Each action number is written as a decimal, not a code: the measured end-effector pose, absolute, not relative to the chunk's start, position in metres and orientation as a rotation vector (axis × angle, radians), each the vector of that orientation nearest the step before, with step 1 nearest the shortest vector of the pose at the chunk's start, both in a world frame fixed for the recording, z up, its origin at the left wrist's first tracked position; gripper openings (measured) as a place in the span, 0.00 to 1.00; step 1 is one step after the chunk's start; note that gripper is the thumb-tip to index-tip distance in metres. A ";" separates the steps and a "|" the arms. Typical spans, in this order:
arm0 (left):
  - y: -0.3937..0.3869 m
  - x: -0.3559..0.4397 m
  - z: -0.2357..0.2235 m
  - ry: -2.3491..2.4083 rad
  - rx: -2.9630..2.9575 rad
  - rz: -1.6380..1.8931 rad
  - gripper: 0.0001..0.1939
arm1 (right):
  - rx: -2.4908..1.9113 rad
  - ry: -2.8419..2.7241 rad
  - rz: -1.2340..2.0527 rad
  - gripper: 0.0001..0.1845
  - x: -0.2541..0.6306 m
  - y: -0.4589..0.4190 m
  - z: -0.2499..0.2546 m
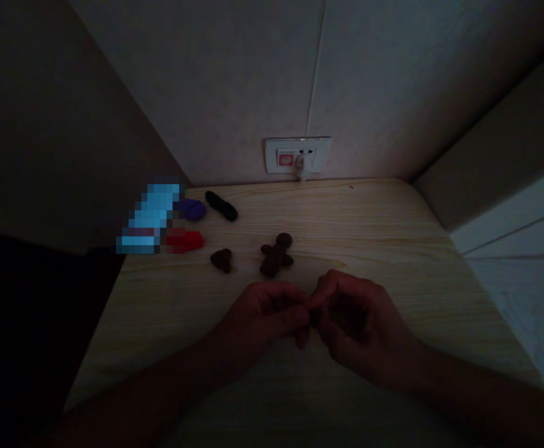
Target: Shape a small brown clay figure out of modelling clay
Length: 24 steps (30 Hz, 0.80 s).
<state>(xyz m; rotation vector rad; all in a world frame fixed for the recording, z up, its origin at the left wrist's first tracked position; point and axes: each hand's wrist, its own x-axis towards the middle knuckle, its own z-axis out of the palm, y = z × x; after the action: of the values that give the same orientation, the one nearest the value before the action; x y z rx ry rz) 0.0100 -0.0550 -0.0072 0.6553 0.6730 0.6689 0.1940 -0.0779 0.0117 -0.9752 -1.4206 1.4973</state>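
My left hand (272, 314) and my right hand (365, 326) meet above the near part of the table, fingertips together. Between them shows a small dark piece of modelling clay (315, 318), mostly hidden by the fingers; both hands are closed on it in a pinch. Just beyond lies a brown clay figure (276, 258) with a round head, a long body and two short arms. Left of it sits a small brown clay lump (222, 260) of uneven shape.
A black clay roll (221, 206), a purple clay lump (192, 210) and a red clay piece (190, 241) lie at the back left, beside a blurred-out bright blue object (153, 214). A wall socket (297, 155) with a plug is behind the wooden table (384, 236). The light is dim.
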 end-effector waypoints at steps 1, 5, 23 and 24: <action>-0.055 0.010 -0.007 0.663 0.648 0.671 0.12 | -0.984 -1.431 1.487 0.11 0.194 -0.078 0.012; -0.056 0.010 -0.006 0.640 0.618 0.674 0.11 | -0.984 -1.431 1.471 0.11 0.194 -0.079 0.010; -0.057 0.009 -0.008 0.675 0.648 0.649 0.11 | -0.898 -1.388 1.506 0.09 0.196 -0.077 0.014; -0.057 0.009 -0.009 0.673 0.663 0.646 0.11 | -0.891 -1.362 1.523 0.08 0.195 -0.076 0.015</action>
<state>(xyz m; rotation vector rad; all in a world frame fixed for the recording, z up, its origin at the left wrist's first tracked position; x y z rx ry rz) 0.0087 -0.0573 -0.0089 0.6625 0.6726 0.6456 0.1952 -0.0755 0.0151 -0.8907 -1.3622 1.5227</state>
